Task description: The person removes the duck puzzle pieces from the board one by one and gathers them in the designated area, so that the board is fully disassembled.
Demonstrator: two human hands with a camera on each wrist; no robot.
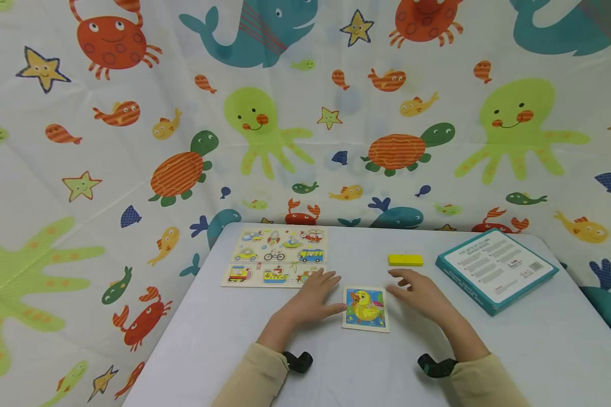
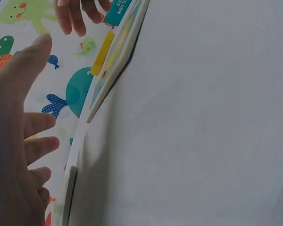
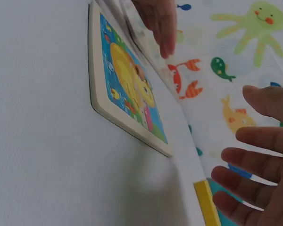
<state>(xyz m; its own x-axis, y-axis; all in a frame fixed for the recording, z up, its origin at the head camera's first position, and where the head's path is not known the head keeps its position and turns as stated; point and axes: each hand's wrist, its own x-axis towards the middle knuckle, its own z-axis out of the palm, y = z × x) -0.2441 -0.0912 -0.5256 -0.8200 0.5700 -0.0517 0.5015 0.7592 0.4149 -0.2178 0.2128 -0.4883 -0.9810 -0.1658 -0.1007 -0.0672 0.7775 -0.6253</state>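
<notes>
A small square duck puzzle (image 1: 365, 308) in a pale wooden frame lies flat between the two hands; the right wrist view shows the same duck puzzle (image 3: 127, 77) from the side. My left hand (image 1: 309, 299) is at its left, thumb pointing at its left edge; whether it touches cannot be told. In the left wrist view this hand (image 2: 19, 103) holds nothing, fingers spread. My right hand (image 1: 421, 294) hovers at the puzzle's upper right corner, holding nothing, and in the right wrist view its fingers are apart (image 3: 262, 165).
A larger wooden board with vehicle pictures (image 1: 275, 256) lies at the back left, partly behind the left hand. A yellow block (image 1: 405, 260) sits beyond the right hand. A teal-edged box (image 1: 499, 270) lies at the right. A sea-animal cloth (image 1: 285, 141) hangs behind the white table (image 1: 193, 350).
</notes>
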